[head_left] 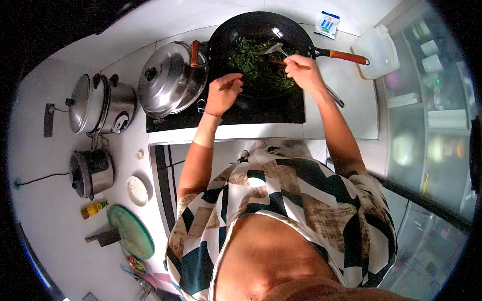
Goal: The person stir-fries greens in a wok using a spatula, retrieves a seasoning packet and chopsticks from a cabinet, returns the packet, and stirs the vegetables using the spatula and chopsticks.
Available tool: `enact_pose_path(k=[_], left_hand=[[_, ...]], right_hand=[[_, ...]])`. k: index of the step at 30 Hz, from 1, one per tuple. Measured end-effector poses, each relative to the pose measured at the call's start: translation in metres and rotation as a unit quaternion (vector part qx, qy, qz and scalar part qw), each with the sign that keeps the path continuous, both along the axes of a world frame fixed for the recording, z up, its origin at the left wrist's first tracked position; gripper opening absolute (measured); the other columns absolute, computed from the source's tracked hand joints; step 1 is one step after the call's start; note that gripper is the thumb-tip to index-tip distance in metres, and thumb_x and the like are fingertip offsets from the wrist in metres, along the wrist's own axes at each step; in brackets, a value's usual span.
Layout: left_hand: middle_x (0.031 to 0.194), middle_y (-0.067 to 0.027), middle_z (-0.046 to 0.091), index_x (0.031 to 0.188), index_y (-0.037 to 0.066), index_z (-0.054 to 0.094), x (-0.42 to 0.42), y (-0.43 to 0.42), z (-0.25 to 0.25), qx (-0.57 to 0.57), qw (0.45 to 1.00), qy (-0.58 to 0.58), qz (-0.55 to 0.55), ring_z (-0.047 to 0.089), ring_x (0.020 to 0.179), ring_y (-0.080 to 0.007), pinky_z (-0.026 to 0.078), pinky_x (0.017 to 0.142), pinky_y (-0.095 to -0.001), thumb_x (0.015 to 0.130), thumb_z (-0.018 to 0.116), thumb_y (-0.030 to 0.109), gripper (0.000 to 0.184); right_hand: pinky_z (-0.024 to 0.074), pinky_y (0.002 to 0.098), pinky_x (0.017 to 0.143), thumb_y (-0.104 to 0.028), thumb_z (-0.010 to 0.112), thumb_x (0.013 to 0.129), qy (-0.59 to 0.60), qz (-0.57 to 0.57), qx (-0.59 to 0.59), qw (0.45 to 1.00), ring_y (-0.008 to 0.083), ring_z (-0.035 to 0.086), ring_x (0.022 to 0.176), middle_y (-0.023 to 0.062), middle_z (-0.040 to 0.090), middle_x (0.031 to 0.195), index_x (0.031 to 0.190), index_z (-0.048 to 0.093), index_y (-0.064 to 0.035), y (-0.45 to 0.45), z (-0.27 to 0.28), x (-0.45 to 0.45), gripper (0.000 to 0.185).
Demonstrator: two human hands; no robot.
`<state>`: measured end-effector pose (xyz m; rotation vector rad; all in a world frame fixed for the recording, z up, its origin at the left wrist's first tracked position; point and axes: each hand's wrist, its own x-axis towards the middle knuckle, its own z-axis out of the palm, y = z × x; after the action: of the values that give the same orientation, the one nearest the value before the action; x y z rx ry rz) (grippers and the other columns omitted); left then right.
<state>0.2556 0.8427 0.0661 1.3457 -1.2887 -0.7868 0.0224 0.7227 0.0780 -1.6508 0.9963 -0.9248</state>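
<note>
A black wok (241, 27) with a wooden-sleeved handle sits on the stove, dark green leafy vegetables (256, 65) spread in its bottom. My left hand (224, 95) is closed over the wok's near left rim, around a thin brown stick that looks like a chopstick (228, 87). On the right side, my right hand (304, 74) pinches another brown chopstick (277, 62), its tip pointing into the greens. A metal ladle (274, 48) rests in the wok; its handle passes beneath my right forearm and sticks out toward the near right.
Left of the wok stands a steel pan with a domed lid (165, 75). Farther left are a pressure cooker (118, 103) and a rice cooker (98, 175). A white dish (137, 191), a green cutting board (131, 231) and a cleaver (105, 237) lie nearer. A plastic jug (379, 52) stands right.
</note>
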Motion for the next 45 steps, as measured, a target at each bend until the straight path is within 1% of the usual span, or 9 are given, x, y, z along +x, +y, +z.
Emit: enact_pose_path(k=[5,13,18,25,29,36,40,41,45], left_hand=[[0.070,-0.0093,0.065,0.095,-0.003,0.066,0.016,0.017,0.030,0.126,0.987,-0.093,0.043,0.063,0.063,-0.0131,0.050,0.060,-0.0266,0.088,0.052,0.017,0.025],[0.085,-0.0101,0.067,0.110,-0.004,0.061,-0.010,-0.002,0.019,0.041,0.997,0.066,-0.026,0.063,0.072,-0.0140,0.049,0.063,-0.0241,0.092,0.045,0.020,0.034],[0.085,-0.0099,0.067,0.108,-0.004,0.061,-0.028,0.008,0.026,0.133,0.978,0.104,-0.122,0.063,0.073,-0.0130,0.049,0.065,-0.0253,0.092,0.045,0.018,0.032],[0.076,-0.0206,0.063,0.094,-0.001,0.065,-0.051,0.009,-0.007,-0.032,0.983,-0.178,0.002,0.064,0.064,-0.0306,0.050,0.059,-0.0325,0.083,0.054,0.011,0.019],[0.072,-0.0207,0.061,0.093,0.000,0.064,-0.070,0.003,-0.009,-0.003,0.995,-0.082,-0.057,0.061,0.061,-0.0346,0.048,0.055,-0.0351,0.083,0.055,0.012,0.018],[0.063,-0.0173,0.059,0.070,0.005,0.055,-0.074,0.046,0.042,0.005,0.902,-0.413,0.123,0.061,0.061,-0.0345,0.049,0.052,-0.0427,0.080,0.055,0.011,0.012],[0.064,-0.0178,0.059,0.070,0.004,0.054,-0.069,0.033,0.026,0.002,0.932,-0.352,0.089,0.061,0.063,-0.0363,0.048,0.052,-0.0436,0.081,0.056,0.012,0.013],[0.064,-0.0178,0.058,0.070,0.004,0.054,-0.068,0.024,0.011,-0.026,0.942,-0.328,0.070,0.061,0.064,-0.0368,0.048,0.053,-0.0437,0.081,0.056,0.012,0.013],[0.070,-0.0195,0.061,0.093,0.001,0.064,-0.076,0.019,-0.009,0.009,0.995,-0.095,0.035,0.064,0.062,-0.0289,0.049,0.057,-0.0324,0.084,0.053,0.012,0.017]], right_hand=[[0.0456,0.0355,0.055,-0.020,0.054,0.081,0.239,-0.079,-0.097,0.963,0.0254,0.057,0.056,0.0140,0.058,0.063,0.078,0.063,-0.0075,0.001,0.022,-0.037,0.015],[0.0475,0.0227,0.055,-0.014,0.053,0.086,0.002,-0.013,0.022,1.000,0.0098,0.058,0.057,0.0029,0.061,0.065,0.081,0.064,-0.0003,0.007,0.024,-0.025,0.018],[0.0470,0.0276,0.055,-0.017,0.054,0.083,0.140,-0.012,0.046,0.989,0.0135,0.059,0.056,0.0064,0.060,0.061,0.079,0.064,-0.0046,0.011,0.037,-0.047,0.016],[0.0456,0.0403,0.056,-0.022,0.056,0.080,0.186,-0.091,-0.077,0.975,0.0345,0.060,0.063,0.0165,0.061,0.068,0.078,0.063,-0.0097,0.019,0.033,-0.054,0.014],[0.0475,0.0385,0.059,-0.021,0.056,0.079,0.240,-0.033,-0.123,0.963,0.0322,0.062,0.065,0.0153,0.062,0.070,0.080,0.064,-0.0083,0.018,0.020,-0.047,0.015],[0.0451,0.0324,0.053,-0.021,0.054,0.084,0.159,-0.029,-0.042,0.986,0.0173,0.059,0.055,0.0079,0.061,0.061,0.082,0.065,-0.0084,0.004,0.028,-0.066,0.017],[0.0447,0.0219,0.054,-0.013,0.052,0.088,0.115,0.066,-0.026,0.991,0.0079,0.055,0.059,0.0018,0.059,0.066,0.088,0.063,-0.0008,-0.001,0.016,-0.034,0.017],[0.0468,0.0298,0.056,-0.019,0.055,0.084,0.044,0.110,-0.006,0.993,0.0157,0.060,0.058,0.0092,0.061,0.063,0.080,0.063,-0.0067,-0.006,-0.002,-0.025,0.015],[0.0497,0.0390,0.062,-0.023,0.055,0.079,0.287,0.033,-0.146,0.946,0.0309,0.063,0.069,0.0121,0.064,0.074,0.078,0.064,-0.0106,-0.004,0.016,-0.033,0.015]])
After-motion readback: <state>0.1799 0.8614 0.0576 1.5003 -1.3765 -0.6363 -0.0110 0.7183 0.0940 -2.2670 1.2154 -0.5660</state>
